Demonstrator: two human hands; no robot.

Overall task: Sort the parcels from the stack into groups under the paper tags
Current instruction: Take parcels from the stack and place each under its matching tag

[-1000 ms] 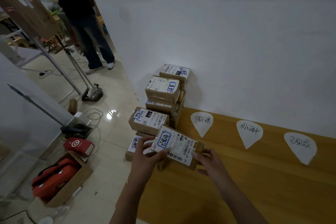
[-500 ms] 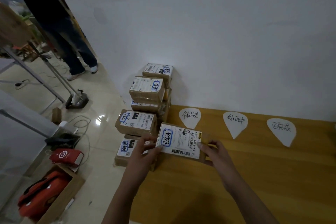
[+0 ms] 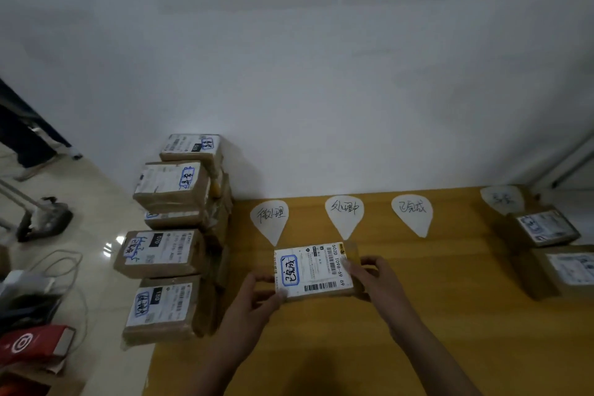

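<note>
- My left hand [image 3: 254, 302] grips the near-left corner of a parcel [image 3: 316, 270], thumb on top of the label and fingers curled under the edge.
- My right hand [image 3: 374, 280] clamps the parcel's right end, thumb pressed on the label's right edge, the other fingers wrapped round the side.
- The parcel sits between my hands over the wooden board [image 3: 353, 347], label up, with a blue-boxed handwritten mark at its left end and a barcode along the near edge. I cannot tell whether it touches the board.
- Just beyond it are three paper tags: the left tag [image 3: 269, 219], the middle tag [image 3: 344, 214] and the right tag [image 3: 412, 213]; the parcel lies below the left and middle ones.
- To the left, the stack of parcels [image 3: 175, 235] stands off the board's edge, running back to the white wall [image 3: 289, 74].
- Far right, a fourth tag [image 3: 502, 199] has two parcels [image 3: 546, 228] nearer than it.
</note>
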